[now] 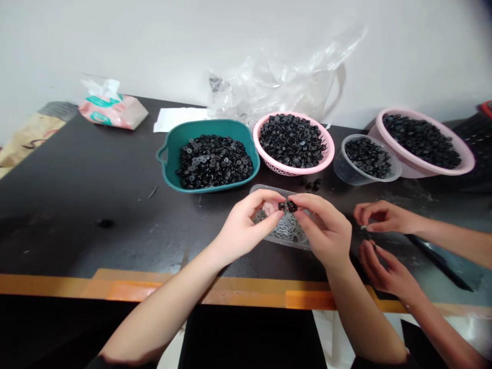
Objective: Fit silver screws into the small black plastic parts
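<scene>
My left hand [249, 220] pinches a small black plastic part [282, 206] between thumb and forefinger. Close against it, my right hand [326, 225] grips another small black plastic part [291, 206]. Both hands meet above a clear plastic box [272, 239] full of silver screws [286, 225]. Whether the two parts touch is too small to tell. Behind the hands stand a green basin [165, 169] of flat black discs [215, 161] and a pink basket [277, 168] of black caps [294, 138]. A few loose black pieces [313, 184] lie in front of the pink basket.
At the right, a co-worker's hands [388, 266] hold small pieces near my right wrist. A clear tub [348, 174] and a second pink basket [411, 164] hold black parts. Plastic bags [269, 87] lean on the wall; a tissue pack [115, 110] sits back left.
</scene>
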`<state>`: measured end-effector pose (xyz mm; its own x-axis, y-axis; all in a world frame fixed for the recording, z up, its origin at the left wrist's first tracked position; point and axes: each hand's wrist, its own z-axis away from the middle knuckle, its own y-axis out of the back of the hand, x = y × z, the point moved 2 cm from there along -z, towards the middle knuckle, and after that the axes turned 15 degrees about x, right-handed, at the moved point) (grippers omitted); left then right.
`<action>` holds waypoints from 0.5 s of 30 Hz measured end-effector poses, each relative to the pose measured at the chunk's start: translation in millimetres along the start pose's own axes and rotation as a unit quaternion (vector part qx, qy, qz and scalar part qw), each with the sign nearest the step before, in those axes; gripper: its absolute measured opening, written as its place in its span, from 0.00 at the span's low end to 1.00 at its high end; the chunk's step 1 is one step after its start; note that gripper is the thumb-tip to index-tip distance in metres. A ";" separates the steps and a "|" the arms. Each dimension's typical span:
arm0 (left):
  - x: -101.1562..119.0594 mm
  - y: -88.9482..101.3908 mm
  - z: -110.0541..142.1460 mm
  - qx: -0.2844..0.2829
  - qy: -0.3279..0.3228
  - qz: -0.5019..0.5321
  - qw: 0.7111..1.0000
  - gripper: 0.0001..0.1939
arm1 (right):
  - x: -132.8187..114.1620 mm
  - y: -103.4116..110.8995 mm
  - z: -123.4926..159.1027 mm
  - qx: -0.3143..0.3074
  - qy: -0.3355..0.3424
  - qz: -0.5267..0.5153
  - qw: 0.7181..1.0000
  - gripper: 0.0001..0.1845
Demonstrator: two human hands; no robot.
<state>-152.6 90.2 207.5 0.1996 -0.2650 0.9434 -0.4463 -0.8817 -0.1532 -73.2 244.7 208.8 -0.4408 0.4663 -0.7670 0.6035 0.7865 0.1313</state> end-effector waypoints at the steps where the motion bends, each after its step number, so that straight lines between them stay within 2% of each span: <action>1: 0.4 -0.1 -0.2 0.002 -0.004 0.004 1.000 0.08 | -0.1 -0.1 -0.2 -0.001 -0.003 -0.002 1.000 0.22; 7: 0.6 0.0 -1.3 0.011 -0.010 0.004 1.000 0.07 | 1.4 -1.8 1.8 0.005 -0.020 -0.006 1.000 0.18; 15: 0.6 0.3 0.0 0.005 -0.003 -0.007 1.000 0.06 | 0.5 -2.0 1.3 0.000 -0.011 -0.002 1.000 0.20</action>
<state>-152.6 89.8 208.1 0.2116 -0.2556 0.9433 -0.4342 -0.8893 -0.1436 -73.8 242.8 207.3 -0.4277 0.4540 -0.7816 0.6023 0.7879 0.1282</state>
